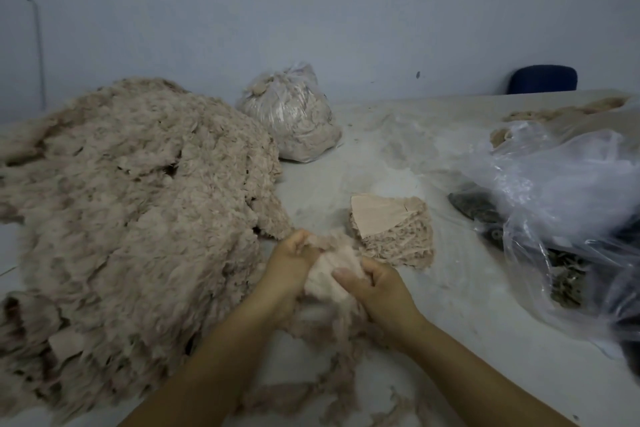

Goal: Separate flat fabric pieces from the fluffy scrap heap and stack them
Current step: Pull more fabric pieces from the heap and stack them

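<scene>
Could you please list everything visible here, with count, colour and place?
Fluffy scrap heap: one, beige, left half of the table.
Stack of flat fabric pieces: one, beige with a smooth piece on top, centre of the table beyond the hands.
Filled plastic bag: one, clear with beige scraps inside, far side behind the heap.
Loose plastic bag: one, clear, right side, dark material inside.
Scrap piles: a few, beige, far right of the table.
Chair: one, dark blue, beyond the table by the wall.
Table: one, white.
Fabric piece: one, pale beige, held in both hands.
Left hand: grips the piece.
Right hand: grips the piece.
</scene>
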`<state>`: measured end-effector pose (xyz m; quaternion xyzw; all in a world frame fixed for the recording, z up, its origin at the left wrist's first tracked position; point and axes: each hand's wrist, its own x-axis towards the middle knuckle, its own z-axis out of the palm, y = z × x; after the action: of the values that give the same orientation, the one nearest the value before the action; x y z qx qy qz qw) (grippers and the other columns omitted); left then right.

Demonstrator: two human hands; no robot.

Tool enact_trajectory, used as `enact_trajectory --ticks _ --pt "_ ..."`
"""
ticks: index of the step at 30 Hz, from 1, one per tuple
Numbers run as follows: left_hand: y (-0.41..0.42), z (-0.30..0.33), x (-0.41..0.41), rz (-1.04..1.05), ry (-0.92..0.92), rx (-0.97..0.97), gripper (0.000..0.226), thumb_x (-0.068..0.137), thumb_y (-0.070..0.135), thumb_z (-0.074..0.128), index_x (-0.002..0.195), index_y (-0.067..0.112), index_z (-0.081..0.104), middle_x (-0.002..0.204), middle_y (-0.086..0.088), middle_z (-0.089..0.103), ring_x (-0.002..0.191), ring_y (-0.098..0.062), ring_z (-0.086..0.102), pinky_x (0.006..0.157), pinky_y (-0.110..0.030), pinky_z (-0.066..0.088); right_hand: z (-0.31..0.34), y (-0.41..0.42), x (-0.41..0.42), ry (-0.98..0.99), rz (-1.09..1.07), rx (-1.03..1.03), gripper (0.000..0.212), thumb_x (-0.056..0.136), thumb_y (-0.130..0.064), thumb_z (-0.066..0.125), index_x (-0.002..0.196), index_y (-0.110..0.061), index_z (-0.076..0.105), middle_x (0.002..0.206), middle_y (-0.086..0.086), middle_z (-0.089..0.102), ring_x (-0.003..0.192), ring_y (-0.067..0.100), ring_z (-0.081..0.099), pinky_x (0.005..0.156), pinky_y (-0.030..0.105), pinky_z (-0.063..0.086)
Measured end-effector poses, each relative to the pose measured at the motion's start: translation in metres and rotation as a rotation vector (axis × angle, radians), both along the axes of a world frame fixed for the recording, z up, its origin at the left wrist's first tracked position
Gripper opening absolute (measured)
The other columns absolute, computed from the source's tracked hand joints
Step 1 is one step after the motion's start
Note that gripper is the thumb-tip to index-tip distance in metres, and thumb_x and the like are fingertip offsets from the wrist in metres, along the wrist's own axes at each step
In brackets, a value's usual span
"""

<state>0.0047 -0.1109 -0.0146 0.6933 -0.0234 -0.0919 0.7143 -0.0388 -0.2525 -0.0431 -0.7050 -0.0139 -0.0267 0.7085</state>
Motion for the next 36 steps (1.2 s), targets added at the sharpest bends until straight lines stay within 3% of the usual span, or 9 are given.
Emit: enact_trajectory --ticks 3,8,15,18,21,25,29,31,36 --pt "0.009 0.005 0.01 0.015 -0.032 0.044 0.012 0.093 0.005 0.054 0.083 0.009 0.056 0.074 -0.007 0.063 0.064 -0.018 0.06 0.061 -0.028 0.047 -0.002 -0.012 -0.005 0.037 0.111 -0.056 0.042 0.084 -0.021 0.069 0.057 -0.016 0.037 0.045 -0.009 0.031 0.037 0.005 0.026 0.039 0.017 0.025" --pt "0.01 -0.002 0.015 0.021 0.013 0.048 0.006 0.096 0.008 0.05 0.097 0.01 0.056 0.086 -0.014 0.057 0.077 -0.022 0.053 0.07 -0.034 0.042 0.001 -0.024 -0.005 0.008 0.292 -0.192 0.038 0.07 -0.033 0.073 0.047 -0.024 0.043 0.046 -0.013 0.029 0.042 0.004 0.024 0.044 0.018 0.024" --pt "0.026 0.008 0.027 0.139 -0.019 0.003 0.029 0.098 0.003 0.041 0.089 0.017 0.065 0.069 0.005 0.071 0.057 -0.007 0.066 0.048 -0.016 0.049 -0.003 -0.051 -0.013 0.191 0.486 -0.411 0.012 0.075 -0.04 0.071 0.078 -0.029 0.076 0.062 -0.004 0.065 0.053 0.009 0.054 0.055 0.023 0.042" --pt "0.013 0.01 0.022 0.042 -0.019 0.061 0.025 0.099 0.006 0.044 0.085 0.015 0.063 0.069 0.004 0.07 0.06 -0.007 0.065 0.056 -0.018 0.05 0.0 -0.044 -0.006 0.22 0.294 -0.354 0.049 0.064 -0.057 0.069 0.105 -0.031 0.07 0.099 -0.006 0.071 0.083 0.011 0.068 0.075 0.025 0.054" --pt "-0.008 0.013 0.016 -0.032 0.033 -0.04 0.018 0.098 0.014 0.049 0.09 0.009 0.064 0.083 -0.009 0.069 0.075 -0.02 0.064 0.07 -0.033 0.051 0.007 -0.027 -0.001 0.262 0.26 -0.015 0.028 0.075 -0.055 0.065 0.088 -0.032 0.071 0.07 -0.01 0.066 0.055 0.009 0.059 0.049 0.019 0.047" --pt "-0.026 0.019 0.024 0.047 -0.034 -0.083 0.025 0.098 0.025 0.049 0.088 0.009 0.065 0.081 -0.008 0.071 0.072 -0.017 0.066 0.067 -0.03 0.054 0.014 -0.019 0.014 0.198 -0.045 0.408 0.027 0.081 -0.032 0.068 0.081 -0.005 0.066 0.068 0.008 0.065 0.056 0.016 0.057 0.052 0.022 0.046" --pt "-0.045 0.022 0.044 0.137 -0.188 0.121 0.037 0.099 0.032 0.044 0.069 0.011 0.048 0.062 -0.001 0.05 0.057 -0.014 0.048 0.048 -0.017 0.039 0.034 -0.042 0.044 0.059 -0.375 0.275 0.03 0.084 -0.025 0.071 0.064 -0.015 0.05 0.045 -0.006 0.048 0.039 0.007 0.041 0.039 0.018 0.037" --pt "-0.06 0.022 0.058 0.102 -0.224 0.211 0.038 0.1 0.033 0.042 0.069 0.011 0.037 0.064 -0.007 0.038 0.058 -0.019 0.04 0.047 -0.022 0.034 0.044 -0.055 0.063 0.025 -0.482 0.202 0.036 0.085 -0.025 0.071 0.06 -0.017 0.046 0.047 -0.003 0.049 0.043 0.011 0.044 0.042 0.02 0.038" --pt "-0.074 0.012 0.08 0.064 -0.051 0.305 0.034 0.099 0.036 0.042 0.074 0.014 0.04 0.065 -0.008 0.049 0.053 -0.02 0.045 0.05 -0.03 0.039 0.042 -0.087 0.09 0.111 -0.709 -0.207 0.027 0.085 -0.037 0.067 0.096 -0.015 0.057 0.094 0.004 0.06 0.092 0.023 0.056 0.079 0.03 0.04"
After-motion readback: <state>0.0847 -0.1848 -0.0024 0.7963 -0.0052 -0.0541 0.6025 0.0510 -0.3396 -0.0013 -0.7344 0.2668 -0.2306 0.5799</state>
